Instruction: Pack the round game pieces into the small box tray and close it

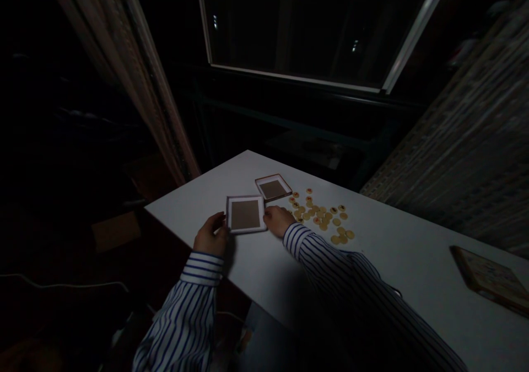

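Note:
A shallow square box half (245,214) with a pale inner rim and a grey-brown bottom is on the white table in front of me, its inside facing up. My left hand (211,235) has its thumb and fingers curled at the left edge. On the opposite side, my right hand (279,220) grips the right edge with bent fingers. Just behind it lies a second square box half (273,187), also hollow side up. Several round, yellowish game discs (317,216) are scattered to the right of my right hand, some with dark or red marks.
The white table (397,240) carries a flat box with a patterned top (494,278) at the far right. Curtains (140,74) hang to the left, and a striped hanging cloth (454,135) to the right. A dark framed window (297,30) is behind. The room is dim.

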A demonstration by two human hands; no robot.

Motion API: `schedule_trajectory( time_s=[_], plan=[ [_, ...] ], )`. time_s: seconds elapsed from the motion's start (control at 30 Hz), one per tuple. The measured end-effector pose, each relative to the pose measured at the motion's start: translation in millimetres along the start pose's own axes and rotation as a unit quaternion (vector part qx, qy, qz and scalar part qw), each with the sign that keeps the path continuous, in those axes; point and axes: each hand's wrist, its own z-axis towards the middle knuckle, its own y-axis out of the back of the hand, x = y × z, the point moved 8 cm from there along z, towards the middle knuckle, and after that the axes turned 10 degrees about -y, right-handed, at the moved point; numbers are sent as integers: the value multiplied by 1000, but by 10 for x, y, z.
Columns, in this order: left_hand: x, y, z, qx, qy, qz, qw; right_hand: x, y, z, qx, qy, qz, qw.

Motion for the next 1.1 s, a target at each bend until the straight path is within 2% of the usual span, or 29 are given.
schedule_trajectory(
  time_s=[0.2, 0.37, 0.6, 0.83, 1.1],
  plan=[
    [-186, 50, 0, -26, -3, -12, 1000, -21, 114, -24, -6, 8, 42, 999],
    [-358, 9, -27, -32, 3, -34, 999, -78, 247, -69, -21, 8, 92, 996],
    [-446, -124, -56, -21, -2, -94, 995, -212, 436, -178, -42, 11, 123, 991],
    [-554, -282, -63, -1, -21, -95, 995, -380, 608, -318, -53, 11, 148, 987],
    [-822, -465, -162, 23, -12, -127, 992, -611, 771, -489, -69, 1, 178, 982]
  ],
)
